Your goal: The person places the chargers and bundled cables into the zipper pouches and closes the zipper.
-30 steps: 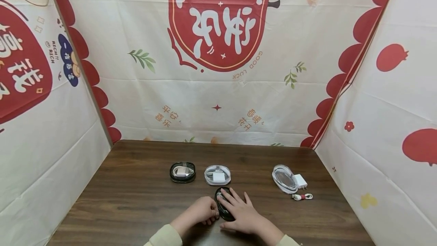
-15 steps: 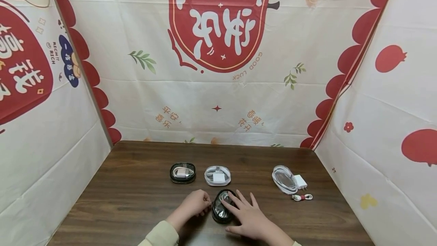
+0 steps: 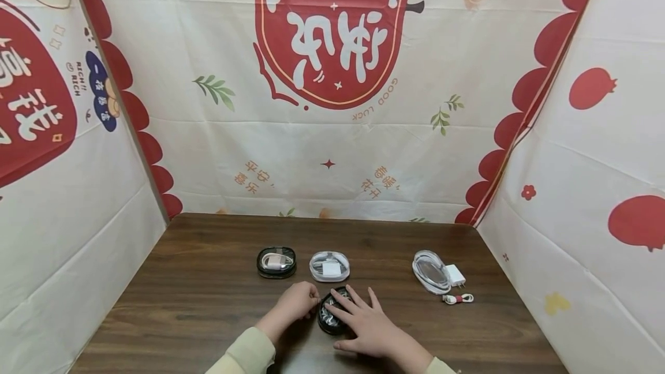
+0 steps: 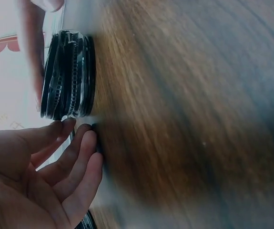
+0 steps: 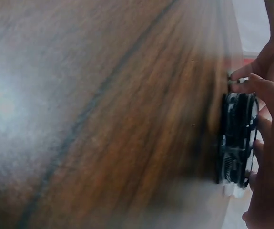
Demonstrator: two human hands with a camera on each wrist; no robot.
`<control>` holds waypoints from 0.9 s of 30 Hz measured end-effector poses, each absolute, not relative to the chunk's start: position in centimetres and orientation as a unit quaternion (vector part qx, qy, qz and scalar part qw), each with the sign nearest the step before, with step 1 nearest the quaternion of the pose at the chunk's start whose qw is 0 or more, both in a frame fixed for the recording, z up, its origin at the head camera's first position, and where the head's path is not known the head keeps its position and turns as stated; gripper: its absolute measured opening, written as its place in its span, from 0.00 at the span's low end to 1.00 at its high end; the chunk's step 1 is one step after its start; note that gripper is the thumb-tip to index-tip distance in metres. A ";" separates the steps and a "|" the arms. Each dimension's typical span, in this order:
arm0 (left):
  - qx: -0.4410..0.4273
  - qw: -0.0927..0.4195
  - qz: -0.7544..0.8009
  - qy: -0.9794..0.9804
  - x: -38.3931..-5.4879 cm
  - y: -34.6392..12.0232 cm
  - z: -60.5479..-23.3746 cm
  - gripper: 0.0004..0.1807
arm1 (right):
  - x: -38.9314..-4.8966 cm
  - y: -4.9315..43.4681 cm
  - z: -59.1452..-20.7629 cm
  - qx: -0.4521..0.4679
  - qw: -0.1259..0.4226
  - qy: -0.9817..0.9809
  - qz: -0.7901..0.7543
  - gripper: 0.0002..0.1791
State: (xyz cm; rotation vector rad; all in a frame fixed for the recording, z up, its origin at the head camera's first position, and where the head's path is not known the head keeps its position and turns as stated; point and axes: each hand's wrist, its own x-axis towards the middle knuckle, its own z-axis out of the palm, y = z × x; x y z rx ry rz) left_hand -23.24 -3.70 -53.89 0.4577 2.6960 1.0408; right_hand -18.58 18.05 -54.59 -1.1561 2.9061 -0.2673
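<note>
A small oval pouch (image 3: 330,317) with a black rim and clear top lies on the table; toothed, zipper-like bands run round its side in the left wrist view. My right hand (image 3: 370,325) rests on it from the right with spread, fairly straight fingers, hiding part of the top. At the pouch's left edge, my left hand (image 3: 296,303) pinches with thumb and forefinger. In the left wrist view, the left fingertips (image 4: 66,125) meet right at the pouch's rim; what small part lies between them is hidden.
Behind the hands sit a black-rimmed pouch (image 3: 276,272) and a white-rimmed pouch (image 3: 329,276), each holding a plug and cable. Farther right lie a coiled white pouch or cable (image 3: 423,284), a white plug (image 3: 455,275) and a tied white cable (image 3: 458,299). Printed cloth walls (image 3: 291,149) enclose the table.
My left hand has travelled up along the pouch's left edge, away from me. The pouch has shifted slightly left, and my right hand's fingers stay spread on it.
</note>
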 end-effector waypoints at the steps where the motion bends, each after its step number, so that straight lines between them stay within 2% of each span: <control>1: 0.156 0.106 0.349 0.918 -23.2 -3.7 -53.9 0.09 | -18.6 18.1 -54.7 -0.366 0.007 0.926 -0.088 0.43; 9: 0.180 0.101 0.327 0.922 -22.6 -4.1 -53.4 0.11 | -19.0 18.2 -55.6 -0.353 0.025 0.931 -0.094 0.45; 15: 0.189 0.125 0.350 0.909 -22.0 -4.2 -53.5 0.12 | -19.0 18.1 -55.7 -0.345 0.035 0.933 -0.100 0.45; 27: 0.200 0.140 0.381 0.892 -21.1 -4.8 -53.8 0.13 | -19.1 18.1 -55.8 -0.339 0.049 0.932 -0.119 0.44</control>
